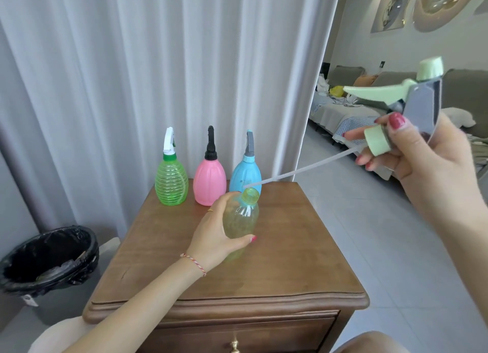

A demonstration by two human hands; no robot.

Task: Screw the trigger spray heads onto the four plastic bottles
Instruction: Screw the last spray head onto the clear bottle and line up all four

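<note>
Left hand (214, 231) gripped the open yellow bottle (241, 220), steadying it, while right hand (422, 151) clasped the spray head (412, 99), its dip tube (298, 170) angled toward the neck just beyond the left fingertips.

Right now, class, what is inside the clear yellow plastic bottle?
Nothing shows through the clear yellow plastic bottle; the dip tube ends just outside its open neck. The left hand covers its left side.

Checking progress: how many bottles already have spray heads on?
3, in a row at the table's back: green bottle left, pink bottle middle, blue bottle right, partly hidden. None seems concealed.
</note>
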